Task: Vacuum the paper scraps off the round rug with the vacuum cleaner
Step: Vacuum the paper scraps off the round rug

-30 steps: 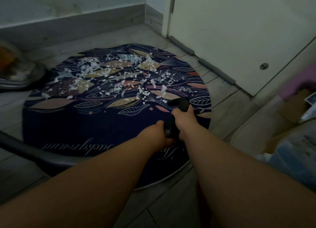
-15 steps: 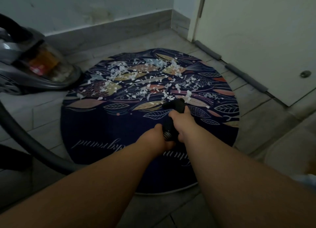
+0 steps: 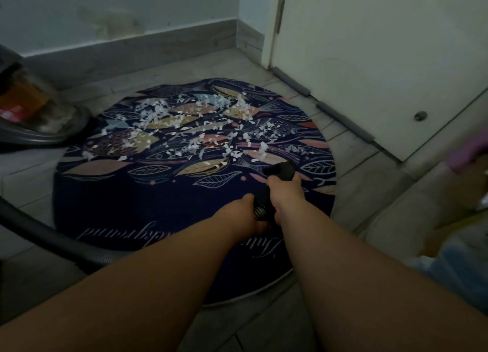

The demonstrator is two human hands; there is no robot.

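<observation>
Paper scraps (image 3: 190,130) lie scattered over the far, patterned half of the round rug (image 3: 132,206), and the hands are just short of them. The right hand (image 3: 284,190) is wrapped round the black nozzle (image 3: 280,170), whose dark mouth points at the near edge of the litter. The left hand (image 3: 245,211) grips just behind it, where the ribbed hose (image 3: 52,235) joins. The hose runs left across the floor towards the vacuum cleaner (image 3: 34,114), which sits at the rug's far left edge.

I judge the vacuuming proper to be only beginning: the near half of the rug shows no scraps, but the heap beyond looks untouched. The next move calls for pushing the mouth forward and low into the nearest flakes, then sweeping leftward across the band.

The light is dim, so whether the mouth touches the pile or hovers above it cannot be told. The fingers are hidden under both hands. The vacuum cleaner is blurred and cut off at the left edge. At right, past the door (image 3: 369,61), are pale and purple shapes too blurred to name.
</observation>
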